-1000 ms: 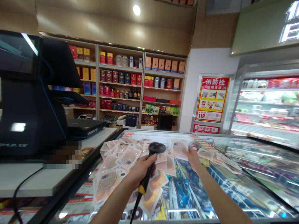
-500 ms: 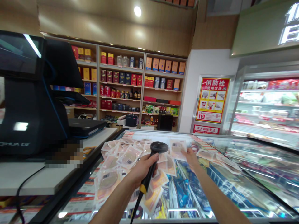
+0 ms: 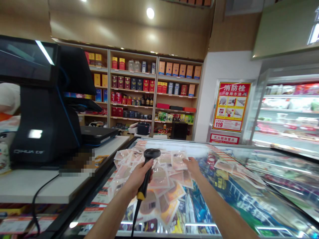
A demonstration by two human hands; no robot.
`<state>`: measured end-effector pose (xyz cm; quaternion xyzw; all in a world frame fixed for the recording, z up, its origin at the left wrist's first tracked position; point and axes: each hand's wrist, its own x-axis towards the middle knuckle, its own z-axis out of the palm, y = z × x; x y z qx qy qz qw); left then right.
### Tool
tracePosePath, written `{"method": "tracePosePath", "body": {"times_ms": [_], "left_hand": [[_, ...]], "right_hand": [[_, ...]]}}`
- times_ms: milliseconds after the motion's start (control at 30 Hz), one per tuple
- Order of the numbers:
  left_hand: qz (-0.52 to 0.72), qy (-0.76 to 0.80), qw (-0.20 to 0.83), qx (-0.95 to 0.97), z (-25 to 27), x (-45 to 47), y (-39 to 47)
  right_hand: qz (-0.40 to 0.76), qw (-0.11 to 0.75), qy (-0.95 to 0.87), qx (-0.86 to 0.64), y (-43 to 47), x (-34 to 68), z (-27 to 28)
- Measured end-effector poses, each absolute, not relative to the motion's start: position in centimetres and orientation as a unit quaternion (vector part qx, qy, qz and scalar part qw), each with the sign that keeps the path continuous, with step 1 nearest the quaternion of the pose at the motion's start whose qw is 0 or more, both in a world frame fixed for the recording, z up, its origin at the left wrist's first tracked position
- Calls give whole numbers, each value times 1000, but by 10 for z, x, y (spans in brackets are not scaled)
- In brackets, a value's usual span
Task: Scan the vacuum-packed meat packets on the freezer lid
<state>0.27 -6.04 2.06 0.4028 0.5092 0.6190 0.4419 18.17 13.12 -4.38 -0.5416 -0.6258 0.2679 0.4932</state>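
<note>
My left hand [image 3: 138, 177] is wrapped round the handle of a black and yellow barcode scanner [image 3: 145, 179], its head up and its cable trailing down. With its fingertips, my right hand [image 3: 193, 168] grips the right edge of a clear, flat plastic packet [image 3: 178, 161]. That packet lies at the far right of a spread of similar packets [image 3: 159, 177], some with barcode labels and some with orange printing. The pile rests on the glass top of a chest freezer [image 3: 199, 146]. The scanner and left arm hide part of it.
On the left, a black checkout terminal [image 3: 47, 122] stands on a white counter [image 3: 37, 191]. A few more packets [image 3: 239, 172] lie on the glass at the right. Shelves of boxes [image 3: 133, 84] line the back, and a lit display fridge [image 3: 286, 113] stands far right.
My left hand has carried the scanner left over the pile. My right hand has also moved left, bringing its packet against the others. The view has turned slightly left.
</note>
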Motion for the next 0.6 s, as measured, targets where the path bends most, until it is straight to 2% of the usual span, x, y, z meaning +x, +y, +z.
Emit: {"method": "tracePosePath", "body": {"times_ms": [200,333,600], "left_hand": [[626,511,449,381,13,-8,-65],[622,513,451,383,12,-5,-65],[601,512,466,399,12,14,-55]], "right_hand": [[180,398,-646,-625,118,144,-36],[155,351,-676,-629,110,128,-38],[123,388,-678,-612,136,168,-48]]}}
